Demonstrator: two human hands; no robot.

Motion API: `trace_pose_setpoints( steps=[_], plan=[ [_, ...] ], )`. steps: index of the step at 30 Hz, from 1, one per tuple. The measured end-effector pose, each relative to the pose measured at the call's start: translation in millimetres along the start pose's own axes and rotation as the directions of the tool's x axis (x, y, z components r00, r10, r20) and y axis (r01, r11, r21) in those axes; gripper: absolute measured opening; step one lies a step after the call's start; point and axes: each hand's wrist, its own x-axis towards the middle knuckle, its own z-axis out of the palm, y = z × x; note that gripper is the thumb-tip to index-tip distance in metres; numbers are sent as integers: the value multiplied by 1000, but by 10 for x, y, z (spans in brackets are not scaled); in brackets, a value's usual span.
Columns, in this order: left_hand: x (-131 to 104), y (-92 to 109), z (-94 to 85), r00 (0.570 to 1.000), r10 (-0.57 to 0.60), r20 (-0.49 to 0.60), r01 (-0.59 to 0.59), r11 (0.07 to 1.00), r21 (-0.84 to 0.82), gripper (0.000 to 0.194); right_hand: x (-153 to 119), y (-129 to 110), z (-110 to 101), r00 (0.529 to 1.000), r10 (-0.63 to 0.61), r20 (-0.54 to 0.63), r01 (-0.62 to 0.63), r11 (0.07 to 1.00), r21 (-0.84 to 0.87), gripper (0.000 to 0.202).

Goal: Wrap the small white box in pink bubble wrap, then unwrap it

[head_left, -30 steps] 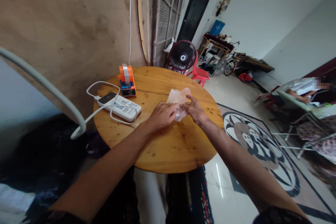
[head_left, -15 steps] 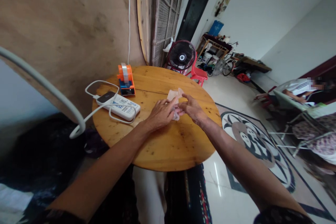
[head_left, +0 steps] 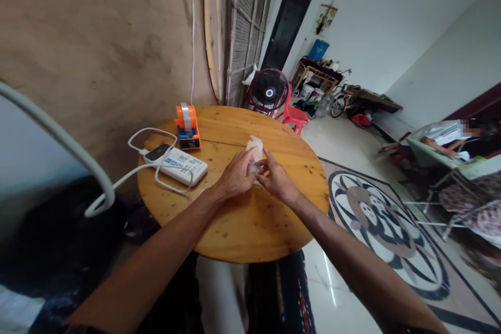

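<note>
A thin, crumpled pale pink-white sheet (head_left: 255,147), perhaps soft plastic or tissue, stands up between my hands over the middle of the round wooden table (head_left: 258,235). My left hand (head_left: 237,172) is closed on its left side, thumb and fingers together. From the right, my right hand (head_left: 277,177) has its fingers curled onto the lower part of the sheet, close to the left fingertips. A more see-through bit of it shows between the fingers. My fingers hide much of the sheet, so its exact kind is unclear.
On the table's left are an orange tape dispenser (head_left: 188,126) and a white power bank (head_left: 180,166) with a cable. Another white cable (head_left: 58,133) loops in at left. Behind the table are a fan (head_left: 269,92) and a red chair (head_left: 294,115). A person sits far right.
Both hands have shifted slightly left with the sheet. My right hand's fingers have curled in more, and the sheet's top now stands more upright. The view has tilted a little upward.
</note>
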Motion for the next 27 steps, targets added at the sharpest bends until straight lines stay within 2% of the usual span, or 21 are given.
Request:
trace_pose_setpoints(
  steps=[3,8,14,17,19,23,27],
  plan=[
    [-8,41,-35,999,-43,-19,42,997,-59,55,-14,-28,21,1000,-26,-15,25,996,-82,83],
    [11,104,-37,998,-32,-51,31,999,-19,10,-8,-64,7,1000,-23,-9,22,995,-97,81],
    [48,84,39,994,-73,-86,76,996,36,13,24,-34,-105,999,2,39,-2,1000,12,78],
    [55,65,58,990,-104,-94,109,993,52,11,50,39,-104,998,49,29,-53,989,141,69],
    [54,62,59,990,-105,-94,111,992,62,9,63,99,-79,995,94,25,-97,955,279,65],
    [57,73,57,992,-97,-79,103,992,77,11,61,190,-35,989,147,14,-131,830,542,59],
    [74,75,63,994,-73,-78,80,993,89,6,85,249,-73,986,164,-19,-116,772,625,53]
  ],
)
